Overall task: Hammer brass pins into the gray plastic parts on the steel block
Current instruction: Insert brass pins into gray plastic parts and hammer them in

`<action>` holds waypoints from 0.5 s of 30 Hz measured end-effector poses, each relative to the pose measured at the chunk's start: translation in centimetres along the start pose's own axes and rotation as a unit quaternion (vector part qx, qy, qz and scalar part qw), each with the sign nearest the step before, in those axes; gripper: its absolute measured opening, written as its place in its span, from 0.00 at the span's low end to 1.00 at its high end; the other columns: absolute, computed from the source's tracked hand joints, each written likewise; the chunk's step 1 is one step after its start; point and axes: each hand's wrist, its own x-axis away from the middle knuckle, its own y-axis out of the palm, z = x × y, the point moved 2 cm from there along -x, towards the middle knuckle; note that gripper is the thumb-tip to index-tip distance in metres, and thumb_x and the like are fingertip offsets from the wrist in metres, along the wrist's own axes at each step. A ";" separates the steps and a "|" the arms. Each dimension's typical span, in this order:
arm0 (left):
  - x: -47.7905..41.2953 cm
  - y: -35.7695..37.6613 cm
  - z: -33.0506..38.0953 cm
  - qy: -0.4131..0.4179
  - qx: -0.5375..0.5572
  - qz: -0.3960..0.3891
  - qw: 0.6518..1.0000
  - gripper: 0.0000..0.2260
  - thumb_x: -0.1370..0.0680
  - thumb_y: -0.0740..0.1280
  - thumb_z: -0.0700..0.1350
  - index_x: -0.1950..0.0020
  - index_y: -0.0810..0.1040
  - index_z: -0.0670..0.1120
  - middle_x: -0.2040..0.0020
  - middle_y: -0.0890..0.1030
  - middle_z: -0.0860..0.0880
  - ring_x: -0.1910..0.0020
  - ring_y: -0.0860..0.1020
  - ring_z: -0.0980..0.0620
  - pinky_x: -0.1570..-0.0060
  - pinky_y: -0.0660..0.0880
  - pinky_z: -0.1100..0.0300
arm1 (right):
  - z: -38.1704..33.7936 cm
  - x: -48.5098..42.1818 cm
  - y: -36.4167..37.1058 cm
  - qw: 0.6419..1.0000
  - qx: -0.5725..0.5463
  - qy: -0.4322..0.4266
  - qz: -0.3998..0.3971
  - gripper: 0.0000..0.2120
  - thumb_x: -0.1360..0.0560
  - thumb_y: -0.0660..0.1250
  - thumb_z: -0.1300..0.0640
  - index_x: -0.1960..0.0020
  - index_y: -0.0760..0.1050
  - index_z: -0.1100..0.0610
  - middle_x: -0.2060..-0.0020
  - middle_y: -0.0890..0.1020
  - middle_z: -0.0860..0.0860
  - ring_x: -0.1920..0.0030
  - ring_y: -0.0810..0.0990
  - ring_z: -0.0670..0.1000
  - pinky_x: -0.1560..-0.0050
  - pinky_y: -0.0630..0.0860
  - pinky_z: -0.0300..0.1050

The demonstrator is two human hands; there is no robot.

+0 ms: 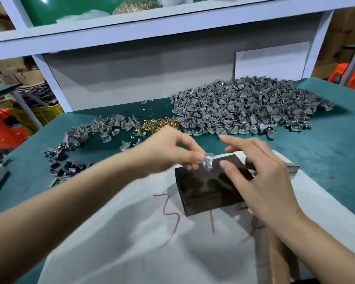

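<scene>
Left hand (172, 152) pinching gray plastic part (207, 163) above steel block (201, 189), right hand (260, 173) spread

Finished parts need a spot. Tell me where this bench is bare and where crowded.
Bare green mat lies right of the steel block, nearer than the big pile of gray parts. The white cloth is bare near-left of the block. Crowded: the far strip, from scattered gray parts through brass pins to that pile.
</scene>
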 end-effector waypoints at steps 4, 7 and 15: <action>0.4 3.5 0.3 -0.023 0.039 0.004 0.999 0.03 0.26 0.71 0.36 0.60 0.82 0.41 0.69 0.81 0.47 0.70 0.76 0.56 0.64 0.75 0.66 | 0.0 0.4 0.4 0.998 -0.010 -0.018 -0.059 0.10 0.29 0.68 0.61 0.49 0.81 0.53 0.56 0.81 0.45 0.52 0.77 0.50 0.47 0.72 0.50; 0.6 3.7 0.0 -0.031 0.046 0.036 0.998 0.07 0.27 0.72 0.37 0.64 0.82 0.46 0.71 0.79 0.50 0.68 0.74 0.54 0.65 0.72 0.65 | -0.1 0.2 0.1 0.998 -0.007 -0.012 -0.055 0.09 0.30 0.68 0.61 0.52 0.82 0.52 0.57 0.81 0.43 0.53 0.76 0.47 0.46 0.73 0.49; 1.1 3.6 -0.2 0.007 0.117 0.152 0.981 0.08 0.30 0.74 0.37 0.64 0.76 0.44 0.68 0.80 0.44 0.73 0.75 0.57 0.68 0.72 0.68 | 0.2 0.1 0.2 0.994 0.074 0.007 -0.084 0.10 0.35 0.73 0.67 0.57 0.82 0.54 0.64 0.82 0.48 0.58 0.76 0.54 0.54 0.70 0.43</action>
